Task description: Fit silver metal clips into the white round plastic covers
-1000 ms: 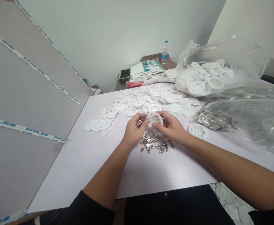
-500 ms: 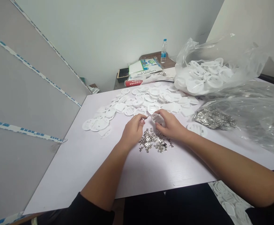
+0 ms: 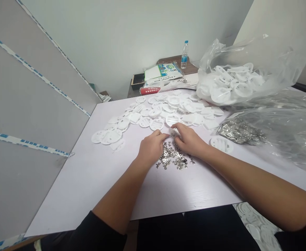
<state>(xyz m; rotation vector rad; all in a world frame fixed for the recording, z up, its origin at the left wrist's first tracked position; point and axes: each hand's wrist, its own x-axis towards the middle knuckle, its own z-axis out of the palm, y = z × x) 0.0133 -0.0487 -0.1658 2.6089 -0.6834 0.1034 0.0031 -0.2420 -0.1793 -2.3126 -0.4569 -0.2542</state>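
My right hand (image 3: pixel 191 140) grips a white plastic disc (image 3: pixel 174 132) between thumb and fingers, tilted on edge. My left hand (image 3: pixel 151 146) is pinched at the disc's left side; the small metal piece it holds is mostly hidden by the fingers. Just below both hands lies a pile of small silver metal pieces (image 3: pixel 168 157) on the white table (image 3: pixel 90 188). Behind the hands spreads a heap of white plastic discs (image 3: pixel 155 112). One more white disc (image 3: pixel 221 143) rests right of my right hand.
On the right are a clear bag of white discs (image 3: pixel 231 85) and a bag of metal pieces (image 3: pixel 240 131). A water bottle (image 3: pixel 184 55), papers (image 3: pixel 163 72) and a black box (image 3: pixel 137 81) stand at the back. A grey partition (image 3: pixel 32 115) borders the left.
My left hand has moved right, up to the disc, bringing the metal piece against it. The disc in my right hand has turned and shows less of its face.
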